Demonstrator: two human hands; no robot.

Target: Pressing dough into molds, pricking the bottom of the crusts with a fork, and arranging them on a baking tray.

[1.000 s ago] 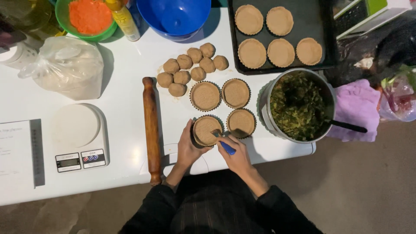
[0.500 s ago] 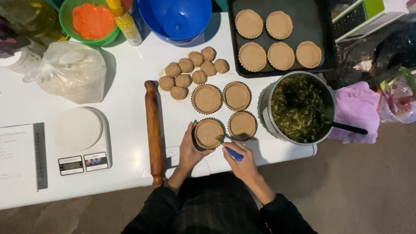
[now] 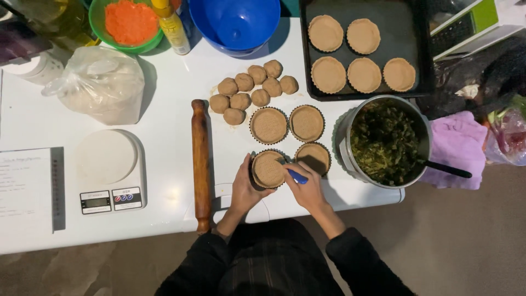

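Near the front edge of a white table (image 3: 164, 82), a small fluted tart tin lined with pale brown dough (image 3: 268, 169) is sitting between a person's two hands. The left hand (image 3: 244, 189) is cupping the tin's left rim, fingers curled around it. The right hand (image 3: 308, 189) is gripping a blue-handled tool (image 3: 296, 176), its tip resting on the dough. Just beside, three more round dough-lined tins (image 3: 298, 134) are standing close together. Beyond them, smooth brown dough balls (image 3: 249, 90) are lying in a loose cluster. A long wooden rolling pin (image 3: 200, 161) is lying lengthwise to the left, and further left a white kitchen scale (image 3: 107, 170) is standing. To the right, a round steel pot (image 3: 386, 140) is holding chopped dark greens, a black handle sticking out. At the back, a dark baking tray (image 3: 408, 33) is carrying five filled tins, next to a glossy blue bowl (image 3: 235, 24) and a green bowl of grated orange vegetable (image 3: 130, 22).
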